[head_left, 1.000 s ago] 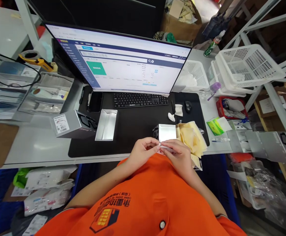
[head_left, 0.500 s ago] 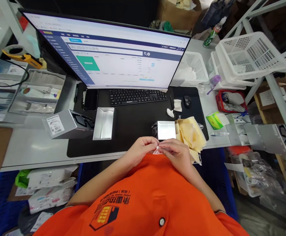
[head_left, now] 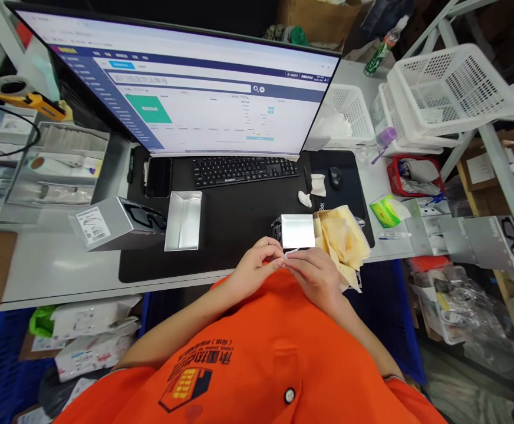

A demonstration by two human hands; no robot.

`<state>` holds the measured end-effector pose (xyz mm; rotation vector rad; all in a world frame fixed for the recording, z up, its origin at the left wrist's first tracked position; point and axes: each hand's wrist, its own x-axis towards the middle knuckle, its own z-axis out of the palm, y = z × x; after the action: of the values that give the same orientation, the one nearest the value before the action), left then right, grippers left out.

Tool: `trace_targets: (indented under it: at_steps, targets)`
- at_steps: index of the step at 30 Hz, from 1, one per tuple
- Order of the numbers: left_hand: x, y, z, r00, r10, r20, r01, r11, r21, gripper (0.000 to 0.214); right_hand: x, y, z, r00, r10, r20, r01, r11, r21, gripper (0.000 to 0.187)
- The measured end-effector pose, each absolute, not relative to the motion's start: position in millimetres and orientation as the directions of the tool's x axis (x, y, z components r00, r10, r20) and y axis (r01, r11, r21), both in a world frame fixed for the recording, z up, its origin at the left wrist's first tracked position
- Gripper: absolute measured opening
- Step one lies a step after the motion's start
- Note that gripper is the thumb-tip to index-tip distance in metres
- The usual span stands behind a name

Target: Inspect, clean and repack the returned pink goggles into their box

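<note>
My left hand and my right hand meet in front of my orange shirt, at the desk's front edge. Thumbs and fingers of both pinch a small white label, mostly hidden by the fingers. Just beyond them stands a small silver-white box with a dark side. Right of it, close to my right hand, lies a heap of yellowish paper sheets. To the left sits an open silver box tray. Farther left, a grey box shows a glasses picture and a white sticker.
A large monitor stands behind a black keyboard. A phone lies left of it, a mouse right. White plastic baskets are stacked at the right. Crumpled tissue lies on the black mat.
The label has turned between my fingers: its printed face showed before, now only a thin white edge does. My hands stay close together. The view has shifted slightly.
</note>
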<state>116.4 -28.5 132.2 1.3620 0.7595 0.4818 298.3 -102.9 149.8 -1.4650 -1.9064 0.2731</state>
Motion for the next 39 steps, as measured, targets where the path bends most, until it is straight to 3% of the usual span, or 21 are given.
trace_targets:
  at_steps: [6,26,30,34,37,39]
  targets:
    - [120,-27,133,0.693,0.703,-0.161,0.139,0.089,0.986,0.020,299,-104,145,-0.098,0.901,0.423,0.767,0.339,-0.545,0.020]
    - [121,-30,124,0.672,0.685,-0.282,0.114,0.282,0.953,0.032,301,-111,144,-0.145,0.906,0.399,0.797,0.346,-0.496,0.020]
    - [117,-27,121,0.617,0.728,-0.299,0.101,0.304,0.947,0.031,306,-112,150,-0.185,0.918,0.351,0.754,0.362,-0.548,0.022]
    - [104,-19,115,0.536,0.773,-0.339,0.122,0.327,0.937,0.033,316,-118,164,-0.193,0.891,0.412,0.624,0.435,-0.650,0.025]
    - [87,-13,106,0.473,0.801,-0.367,0.152,0.336,0.930,0.033,324,-124,172,0.017,0.918,0.397,0.464,0.345,-0.816,0.023]
    - [75,-9,97,0.430,0.826,-0.364,0.175,0.319,0.931,0.032,330,-124,174,0.237,0.925,0.296,0.309,0.217,-0.926,0.018]
